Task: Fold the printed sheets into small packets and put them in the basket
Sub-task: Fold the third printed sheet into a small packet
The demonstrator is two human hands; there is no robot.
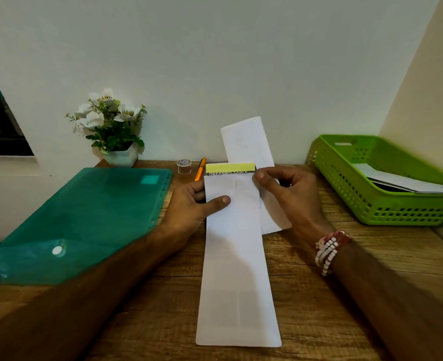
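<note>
White folded strip lies lengthwise on table, mid-fold. My left hand pinches its left edge, right hand fingers nip top corner. Next, likely: fold shorter, crease, carry to green basket at right.

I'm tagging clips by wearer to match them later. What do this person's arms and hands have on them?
Both forearms are bare, with no sleeves or gloves in view. The left hand and its wrist carry nothing. The wrist behind the right hand wears a bracelet of several strands of small white beads, with a red thread band beside it. No rings show.
</note>
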